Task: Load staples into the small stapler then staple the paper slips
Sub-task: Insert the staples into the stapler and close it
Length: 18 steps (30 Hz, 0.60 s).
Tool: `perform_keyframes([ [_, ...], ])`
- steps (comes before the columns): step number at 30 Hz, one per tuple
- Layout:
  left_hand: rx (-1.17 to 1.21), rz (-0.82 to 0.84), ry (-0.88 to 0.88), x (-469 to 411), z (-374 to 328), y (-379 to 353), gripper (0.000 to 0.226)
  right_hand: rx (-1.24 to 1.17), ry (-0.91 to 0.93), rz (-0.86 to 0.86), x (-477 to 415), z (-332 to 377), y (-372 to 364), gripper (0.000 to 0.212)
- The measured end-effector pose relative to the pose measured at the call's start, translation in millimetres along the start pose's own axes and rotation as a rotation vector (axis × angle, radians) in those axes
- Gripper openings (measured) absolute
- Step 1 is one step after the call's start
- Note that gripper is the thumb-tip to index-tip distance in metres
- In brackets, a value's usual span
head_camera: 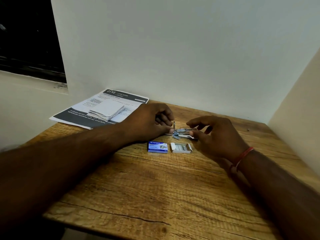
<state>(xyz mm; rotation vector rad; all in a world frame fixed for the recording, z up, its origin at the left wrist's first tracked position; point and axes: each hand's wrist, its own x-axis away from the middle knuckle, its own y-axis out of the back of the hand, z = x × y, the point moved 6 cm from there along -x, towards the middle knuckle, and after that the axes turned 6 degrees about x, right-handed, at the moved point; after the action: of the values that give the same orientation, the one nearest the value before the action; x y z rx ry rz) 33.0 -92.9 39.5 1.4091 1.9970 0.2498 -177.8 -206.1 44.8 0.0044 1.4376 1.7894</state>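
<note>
I see a blue cardboard staple box (157, 147) and an open white tray of grey staples (181, 147) side by side mid-table on the grainy wooden table (155, 187). Just beyond lies the small metal stapler (184, 132) (opened, blurred). The left hand (150, 122) pinches its left end, and the right hand (218, 135) hovers slack-fingered over its right. A flat printed sheet (102, 108) overhangs the far-left corner.
</note>
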Motion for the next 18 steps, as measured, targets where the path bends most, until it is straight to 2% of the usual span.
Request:
perform_keyframes([
  [6, -0.017, 0.003, -0.020, -1, -2, -5, 0.032, 0.098, 0.202, 0.088, 0, 19, -17, 0.025],
  [12, -0.034, -0.021, -0.037, -2, -4, -6, 0.024, 0.062, 0.189, 0.113, -1, 21, -26, 0.025],
  [18, -0.052, -0.030, -0.046, -1, -3, -6, 0.022, 0.144, 0.159, 0.122, -2, 24, -24, 0.016],
])
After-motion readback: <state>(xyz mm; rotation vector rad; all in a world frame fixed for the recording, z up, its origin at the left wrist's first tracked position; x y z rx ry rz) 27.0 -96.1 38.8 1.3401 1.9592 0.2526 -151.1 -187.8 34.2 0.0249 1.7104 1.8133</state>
